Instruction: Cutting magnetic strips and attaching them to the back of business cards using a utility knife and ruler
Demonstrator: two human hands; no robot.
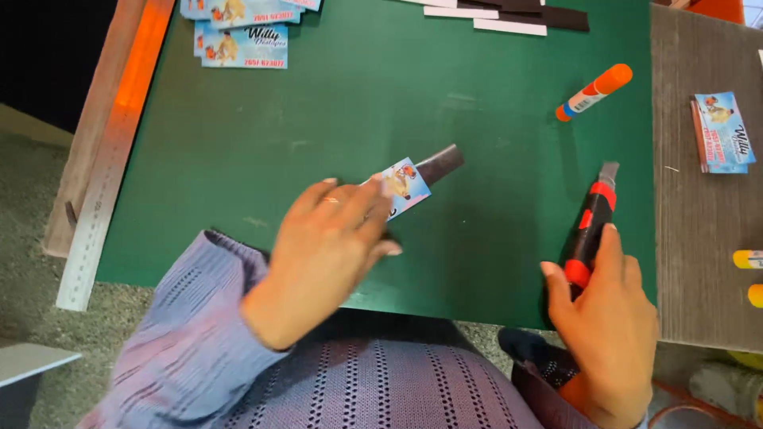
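Observation:
My left hand (326,246) lies flat on a small printed blue card (403,184) stuck on a dark strip (439,164), pressing it down on the green cutting mat (358,103). My right hand (606,318) grips a red and black utility knife (590,226) near the mat's front right corner, its blade end pointing away from me. The knife is well to the right of the card and apart from it.
An orange-capped glue stick (594,91) lies on the mat at the right. Printed cards (242,40) sit at the back left, dark and white strips (517,16) at the back. A metal ruler (99,191) lies along the left edge. A card stack (722,131) rests on the grey table.

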